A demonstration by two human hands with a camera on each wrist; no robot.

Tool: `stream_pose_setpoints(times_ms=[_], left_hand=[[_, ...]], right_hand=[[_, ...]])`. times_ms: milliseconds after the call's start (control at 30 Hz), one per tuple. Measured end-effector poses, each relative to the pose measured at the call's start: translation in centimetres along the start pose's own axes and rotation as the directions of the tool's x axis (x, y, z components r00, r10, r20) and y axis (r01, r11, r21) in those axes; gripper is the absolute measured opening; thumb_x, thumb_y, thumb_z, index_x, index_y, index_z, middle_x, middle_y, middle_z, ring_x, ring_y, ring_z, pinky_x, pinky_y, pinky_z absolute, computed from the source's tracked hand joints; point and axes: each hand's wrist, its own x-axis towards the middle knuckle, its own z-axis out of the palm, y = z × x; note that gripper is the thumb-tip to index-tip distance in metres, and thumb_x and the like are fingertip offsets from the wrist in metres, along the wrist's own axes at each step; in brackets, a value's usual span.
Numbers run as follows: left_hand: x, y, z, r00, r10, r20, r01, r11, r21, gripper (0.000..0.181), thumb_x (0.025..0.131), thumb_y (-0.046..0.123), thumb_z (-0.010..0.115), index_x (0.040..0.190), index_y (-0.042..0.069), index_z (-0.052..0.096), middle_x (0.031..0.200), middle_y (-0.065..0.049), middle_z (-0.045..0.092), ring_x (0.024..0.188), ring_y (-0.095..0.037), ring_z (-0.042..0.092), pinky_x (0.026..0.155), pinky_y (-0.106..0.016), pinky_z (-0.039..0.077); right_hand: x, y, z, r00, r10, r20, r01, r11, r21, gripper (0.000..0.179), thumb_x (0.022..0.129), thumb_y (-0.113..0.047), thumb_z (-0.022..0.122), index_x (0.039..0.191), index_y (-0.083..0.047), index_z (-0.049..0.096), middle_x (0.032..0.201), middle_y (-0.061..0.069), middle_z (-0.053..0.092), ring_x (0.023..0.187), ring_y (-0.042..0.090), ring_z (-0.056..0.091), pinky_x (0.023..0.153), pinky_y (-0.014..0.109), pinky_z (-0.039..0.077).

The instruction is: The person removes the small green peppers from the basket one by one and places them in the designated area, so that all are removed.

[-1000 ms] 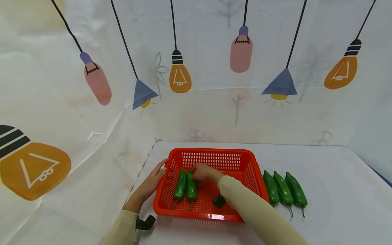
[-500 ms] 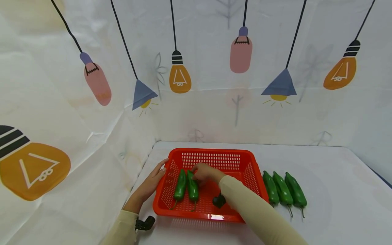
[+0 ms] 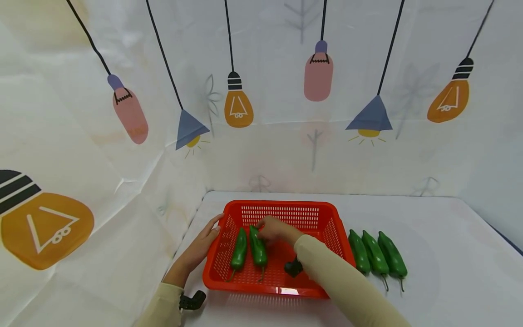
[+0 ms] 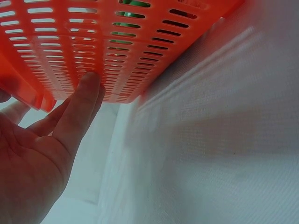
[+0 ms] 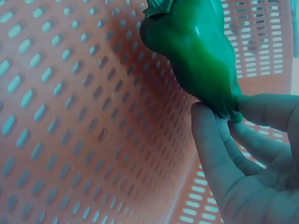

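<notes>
Glossy green pepper, long and tapering with a thin stem (image 3: pixel 258 247), lies in the left half of a red, rectangular, slotted plastic basket (image 3: pixel 241 286), which stands closer to the left edge than to the right edge of the white worktop (image 3: pixel 441 254). The pepper's stem points to the near edge, and no finger supports that end, so slow moves that let the basket floor take the weight would be wise; whether it touches that floor I cannot tell. Towards the left edge, the left hand (image 3: pixel 201 243) has its fingers mostly straight against the basket's outer left wall; light, steady pressure there should stop the basket sliding. Inside, a second green pepper (image 3: pixel 239 252) lies just beside the first, a narrow gap between them, and makes a handy guide for keeping it straight. Towards the right edge, three matching green peppers (image 3: pixel 374 254) lie side by side outside the basket. Farther in, the right hand (image 3: pixel 273 228) pinches the first pepper's far tip between thumb and fingertips; a soft pinch seems enough, as so narrow a tip could bruise. Beyond rises the basket's slotted far wall, which the knuckles had best avoid.
</notes>
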Motion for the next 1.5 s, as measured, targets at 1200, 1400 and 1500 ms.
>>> stream_pose_setpoints(times_ms=[1200,1400,1500], left_hand=[[0.0,0.2,0.0,1.000,0.000,0.000,0.000,1.000,0.000,0.055,0.111,0.037,0.037,0.162,0.022,0.021,0.151,-0.022,0.042,0.119,-0.032,0.059,0.095,-0.042,0.052],[0.0,0.3,0.3,0.999,-0.019,-0.028,0.019,1.000,0.004,0.055,0.111,0.037,0.039,0.161,0.023,0.023,0.152,-0.020,0.042,0.120,-0.031,0.059,0.096,-0.042,0.051],[0.0,0.2,0.3,0.999,-0.020,-0.035,0.020,1.000,0.007,0.055,0.111,0.038,0.039,0.161,0.023,0.023,0.152,-0.019,0.042,0.120,-0.030,0.059,0.096,-0.043,0.051]], right_hand=[[-2.3,1.6,-3.7,0.997,-0.074,-0.017,0.074,0.997,-0.002,0.032,0.094,-0.002,0.067,0.127,0.000,0.068,0.105,0.011,0.066,0.084,0.021,0.068,0.074,0.037,0.059],[-2.9,1.8,-4.4,0.998,-0.062,-0.027,0.062,0.998,0.011,0.036,0.095,-0.004,0.068,0.131,0.001,0.065,0.111,0.013,0.064,0.087,0.023,0.067,0.076,0.039,0.059],[-3.0,2.0,-4.6,0.998,-0.058,-0.032,0.059,0.998,0.037,0.036,0.095,-0.004,0.067,0.131,0.001,0.065,0.112,0.014,0.064,0.088,0.023,0.067,0.076,0.040,0.059]])
